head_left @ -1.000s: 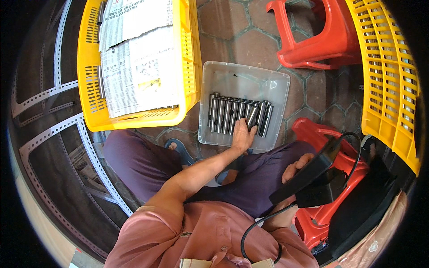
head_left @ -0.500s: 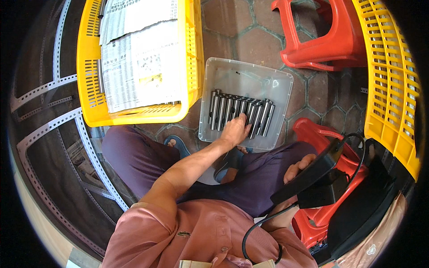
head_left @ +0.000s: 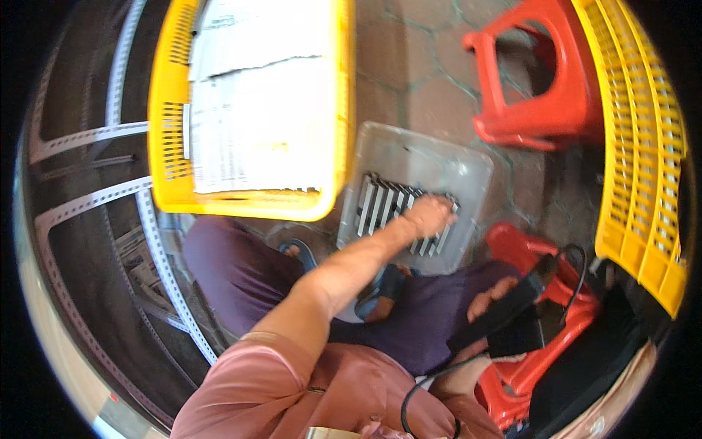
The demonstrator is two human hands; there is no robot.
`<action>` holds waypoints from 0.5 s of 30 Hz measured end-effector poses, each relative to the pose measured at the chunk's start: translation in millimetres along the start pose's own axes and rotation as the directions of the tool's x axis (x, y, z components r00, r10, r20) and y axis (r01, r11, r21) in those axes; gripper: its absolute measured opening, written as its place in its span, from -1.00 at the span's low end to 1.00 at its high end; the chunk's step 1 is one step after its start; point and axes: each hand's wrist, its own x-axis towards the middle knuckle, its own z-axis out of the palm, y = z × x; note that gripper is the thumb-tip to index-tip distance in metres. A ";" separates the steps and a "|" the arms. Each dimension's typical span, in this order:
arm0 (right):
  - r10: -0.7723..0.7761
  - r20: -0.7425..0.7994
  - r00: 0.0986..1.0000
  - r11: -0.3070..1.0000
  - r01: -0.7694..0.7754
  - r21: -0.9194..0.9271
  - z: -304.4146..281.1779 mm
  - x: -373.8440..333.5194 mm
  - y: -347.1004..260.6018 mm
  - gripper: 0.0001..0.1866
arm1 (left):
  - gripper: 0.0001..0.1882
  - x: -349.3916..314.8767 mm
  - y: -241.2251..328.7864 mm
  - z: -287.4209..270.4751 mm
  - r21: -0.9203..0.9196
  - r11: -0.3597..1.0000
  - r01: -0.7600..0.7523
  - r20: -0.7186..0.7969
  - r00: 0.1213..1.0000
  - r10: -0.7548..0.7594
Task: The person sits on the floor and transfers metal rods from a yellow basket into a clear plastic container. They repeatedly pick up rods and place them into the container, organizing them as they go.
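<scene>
The left hand is now reaching further right across the metal rods in the clear tray, fingers curling onto them; the right hand is gripping a black device.

Metal bars lie in a tray, right of a basket.

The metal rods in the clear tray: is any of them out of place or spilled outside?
Nothing stands out. The metal rods lie side by side in one row inside the clear tray, none on the paving. The left hand rests on the row's right part, hiding some rods.
</scene>
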 end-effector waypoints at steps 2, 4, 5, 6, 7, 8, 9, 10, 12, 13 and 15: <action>-0.108 -0.075 0.991 0.991 0.102 -0.081 13.1 -4.2 4.0 -0.40 | -0.46 -3.9 11.2 1.0 -0.021 1.000 -0.018 -0.131 0.991 0.016; -0.174 -0.125 0.977 0.977 0.156 -0.143 18.1 -3.5 8.0 -0.39 | -0.44 -10.6 21.9 5.8 0.150 0.988 -0.028 -0.267 0.961 0.068; -0.198 -0.147 0.969 0.971 0.173 -0.168 19.7 -2.8 9.9 -0.39 | -0.54 -13.1 35.9 -8.6 0.114 0.993 -0.029 -0.131 0.990 0.044; -0.215 -0.163 0.963 0.965 0.184 -0.186 20.0 -3.4 12.5 -0.38 | -0.64 -17.5 49.7 -30.4 0.142 0.985 -0.098 0.031 0.995 0.094; -0.222 -0.174 0.959 0.963 0.188 -0.194 21.7 -1.3 14.7 -0.38 | -0.71 -31.1 70.4 -67.3 0.107 0.986 -0.127 0.163 0.981 0.109; -0.225 -0.185 0.957 0.960 0.186 -0.209 24.4 0.5 17.5 -0.37 | -0.69 -36.4 78.1 -81.5 0.094 0.985 -0.148 0.279 0.953 0.116; -0.224 -0.196 0.955 0.959 0.181 -0.218 23.6 2.5 21.2 -0.36 | -0.70 -43.3 90.4 -110.2 0.164 0.969 -0.185 0.414 0.905 0.103; -0.221 -0.203 0.954 0.960 0.176 -0.219 24.3 4.7 24.1 -0.36 | -0.69 -57.3 103.4 -142.4 0.181 0.964 -0.193 0.456 0.885 0.092; -0.223 -0.211 0.952 0.957 0.173 -0.231 25.7 8.9 27.2 -0.35 | -0.65 -84.1 128.3 -217.0 0.131 0.968 -0.215 0.577 0.810 0.102; -0.232 -0.217 0.948 0.954 0.177 -0.243 26.3 10.5 28.5 -0.34 | -0.63 -91.6 129.8 -255.3 0.063 0.972 -0.226 0.653 0.746 0.131; -0.240 -0.233 0.942 0.950 0.178 -0.255 29.3 13.7 32.9 -0.33 | -0.59 -99.8 101.4 -310.1 -0.121 0.978 -0.172 0.557 0.804 0.210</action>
